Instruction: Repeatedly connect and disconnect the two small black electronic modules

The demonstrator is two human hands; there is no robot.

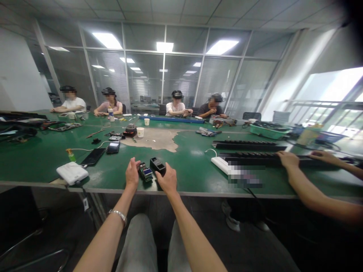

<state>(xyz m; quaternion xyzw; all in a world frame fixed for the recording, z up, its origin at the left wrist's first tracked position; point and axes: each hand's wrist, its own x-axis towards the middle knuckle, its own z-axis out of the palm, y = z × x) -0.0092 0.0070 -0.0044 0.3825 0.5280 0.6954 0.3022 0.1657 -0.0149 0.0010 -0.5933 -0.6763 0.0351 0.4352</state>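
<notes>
My left hand (132, 173) rests at the near edge of the green table (193, 170), its fingers curled around a small circuit board with a blue part (145, 172). My right hand (168, 179) lies beside it and grips a small black box-shaped part (157, 165). The two pieces sit close together between my hands, just above my knees.
A white power block (72, 172), two dark phones (93, 156), and a white power strip (224, 165) lie nearby. A neighbour's hands (287, 158) work on long black parts at the right. Several seated people, paper cups (140, 132) and tools fill the far side.
</notes>
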